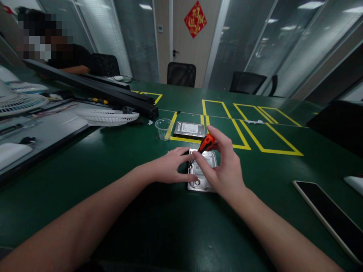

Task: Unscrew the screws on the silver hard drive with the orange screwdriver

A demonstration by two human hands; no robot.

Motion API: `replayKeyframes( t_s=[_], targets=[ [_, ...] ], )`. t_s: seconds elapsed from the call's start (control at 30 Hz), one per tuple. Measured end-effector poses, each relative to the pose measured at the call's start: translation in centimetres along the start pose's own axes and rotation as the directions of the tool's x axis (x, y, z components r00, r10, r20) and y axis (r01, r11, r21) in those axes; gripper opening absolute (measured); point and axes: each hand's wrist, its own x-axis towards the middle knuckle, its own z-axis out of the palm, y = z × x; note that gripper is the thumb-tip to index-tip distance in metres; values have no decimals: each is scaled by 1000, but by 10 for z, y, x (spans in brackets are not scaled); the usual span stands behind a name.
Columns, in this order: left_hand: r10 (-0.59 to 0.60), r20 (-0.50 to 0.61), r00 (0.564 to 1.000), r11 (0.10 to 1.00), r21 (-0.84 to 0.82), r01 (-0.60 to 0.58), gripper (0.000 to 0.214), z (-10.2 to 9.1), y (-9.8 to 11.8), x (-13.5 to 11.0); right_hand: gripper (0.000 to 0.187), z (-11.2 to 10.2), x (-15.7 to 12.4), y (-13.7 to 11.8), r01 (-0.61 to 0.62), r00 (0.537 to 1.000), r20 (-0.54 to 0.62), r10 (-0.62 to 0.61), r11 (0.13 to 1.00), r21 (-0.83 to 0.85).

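A silver hard drive [200, 180] lies flat on the green table [113, 170] in front of me. My left hand [170, 166] rests against the drive's left edge, fingers spread and pressing on it. My right hand [224, 166] is above the drive, fingers closed round the orange-and-black handle of a small screwdriver [206, 143], whose tip points down at the drive's upper left part. A second hard drive [189, 129] lies farther back, beside a clear plastic cup [163, 128].
Yellow tape rectangles [255, 128] mark the table behind. A white fan grille [107, 116] and a long black bar [93, 88] lie at the left, where another person sits. A dark tablet [331, 217] lies at the right edge. Black chairs [181, 73] stand behind.
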Motion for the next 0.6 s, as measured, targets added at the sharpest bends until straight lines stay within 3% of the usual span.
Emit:
replayKeyframes(
  t_s=[0.4, 0.6],
  targets=[
    [40, -1, 999, 999, 17, -40, 84, 0, 1, 1, 75, 5, -7, 5, -97, 995, 23, 95, 991, 92],
    [6, 4, 1000, 1000, 20, -6, 92, 1, -1, 1, 70, 2, -3, 3, -10, 1000, -11, 10, 1000, -6]
  ],
)
